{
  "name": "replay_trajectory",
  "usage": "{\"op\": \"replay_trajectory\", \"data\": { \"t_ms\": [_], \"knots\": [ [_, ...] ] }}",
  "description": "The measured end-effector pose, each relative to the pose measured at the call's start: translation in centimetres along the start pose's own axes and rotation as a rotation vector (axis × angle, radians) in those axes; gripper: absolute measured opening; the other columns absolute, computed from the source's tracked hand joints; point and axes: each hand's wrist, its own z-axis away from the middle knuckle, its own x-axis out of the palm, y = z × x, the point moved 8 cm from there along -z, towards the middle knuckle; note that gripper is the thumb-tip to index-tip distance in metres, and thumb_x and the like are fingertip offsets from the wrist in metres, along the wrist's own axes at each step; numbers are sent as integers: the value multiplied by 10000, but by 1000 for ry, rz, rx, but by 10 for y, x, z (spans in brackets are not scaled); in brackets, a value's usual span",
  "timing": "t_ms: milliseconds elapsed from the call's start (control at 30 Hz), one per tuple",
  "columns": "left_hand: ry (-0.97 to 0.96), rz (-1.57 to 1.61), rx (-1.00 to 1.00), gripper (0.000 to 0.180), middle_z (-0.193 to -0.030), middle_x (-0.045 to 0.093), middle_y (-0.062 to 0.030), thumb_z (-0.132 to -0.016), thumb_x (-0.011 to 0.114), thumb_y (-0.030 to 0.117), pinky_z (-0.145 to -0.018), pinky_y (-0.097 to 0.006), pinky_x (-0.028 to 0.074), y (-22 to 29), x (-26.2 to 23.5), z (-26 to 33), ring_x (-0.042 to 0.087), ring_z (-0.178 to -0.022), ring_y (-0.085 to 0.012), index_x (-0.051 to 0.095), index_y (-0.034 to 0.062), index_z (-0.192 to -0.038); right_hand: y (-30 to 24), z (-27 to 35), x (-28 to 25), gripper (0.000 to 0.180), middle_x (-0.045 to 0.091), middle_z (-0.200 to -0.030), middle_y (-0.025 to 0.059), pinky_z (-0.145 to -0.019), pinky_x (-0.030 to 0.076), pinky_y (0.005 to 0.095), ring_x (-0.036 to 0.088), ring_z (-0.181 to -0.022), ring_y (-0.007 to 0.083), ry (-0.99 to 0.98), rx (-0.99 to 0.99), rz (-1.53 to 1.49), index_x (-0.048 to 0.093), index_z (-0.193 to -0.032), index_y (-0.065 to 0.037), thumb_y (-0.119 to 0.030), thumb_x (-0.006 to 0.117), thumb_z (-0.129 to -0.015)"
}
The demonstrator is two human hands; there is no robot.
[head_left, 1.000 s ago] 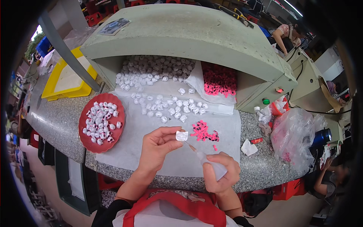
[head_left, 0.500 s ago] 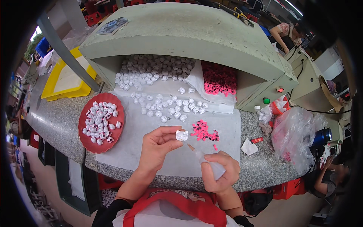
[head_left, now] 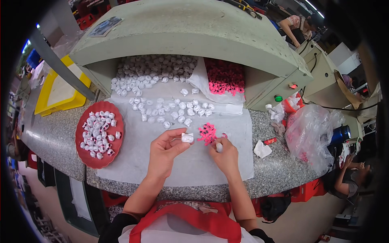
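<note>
Left hand [head_left: 164, 152] pinches a small white knotted piece [head_left: 187, 137]; right hand [head_left: 224, 156] grips a pale stick [head_left: 219, 147] — red plate [head_left: 81, 152] holds similar white pieces.

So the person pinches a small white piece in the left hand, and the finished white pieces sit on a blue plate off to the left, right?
Not quite. The plate is red, not blue, as the head view shows. The rest holds: the left hand pinches a small white piece, and white pieces lie on that plate at the left.
</note>
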Motion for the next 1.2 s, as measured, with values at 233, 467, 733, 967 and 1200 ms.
{"op": "replay_trajectory", "data": {
  "t_ms": [233, 467, 733, 967, 1200],
  "knots": [
    [113, -3, 51, 324, -939, 602, -136, -726, 578, -84, -790, -308, 477, 1, -22, 6, 604, -846, -213, 531, -44, -1044, -26, -11, 14, 156, 603, -752, 82, -543, 468, 326, 580, -600, 190, -90, -246, 540, 601, -783, -31, -115, 674, -674],
    [47, -16, 46, 332, -956, 601, -138, -729, 582, -88, -775, -295, 482, -4, -7, 4, 606, -860, -207, 524, -46, -1053, -15, 9, -29, 78, 611, -733, 68, -495, 450, 240, 552, -620, 99, -123, 395, -530, 601, -816, 2, -1, 597, -738],
    [-48, -152, 295, 326, -1020, 517, -111, -715, 567, -143, -801, -268, 490, 8, 29, 18, 572, -921, -187, 545, -51, -1028, -121, 13, -32, 197, 596, -714, 53, -557, 455, 214, 563, -617, 106, -297, -313, -216, 599, -872, 5, 18, 667, -687],
    [-146, -480, 363, 326, -1020, 509, -102, -689, 569, -157, -802, -265, 501, 27, 36, 31, 548, -944, -175, 594, -23, -985, -125, 3, -33, 228, 614, -713, 60, -587, 462, 232, 596, -651, 121, -281, -238, -112, 538, -784, -10, -23, 720, -646],
    [-175, -357, 207, 308, -1027, 520, -121, -700, 586, -137, -800, -269, 500, 27, 45, 31, 562, -926, -190, 594, -31, -988, -130, 12, -42, 230, 613, -676, 58, -566, 463, 228, 593, -620, 112, -154, -289, -9, 559, -789, -21, -30, 727, -634]
  ]
}}
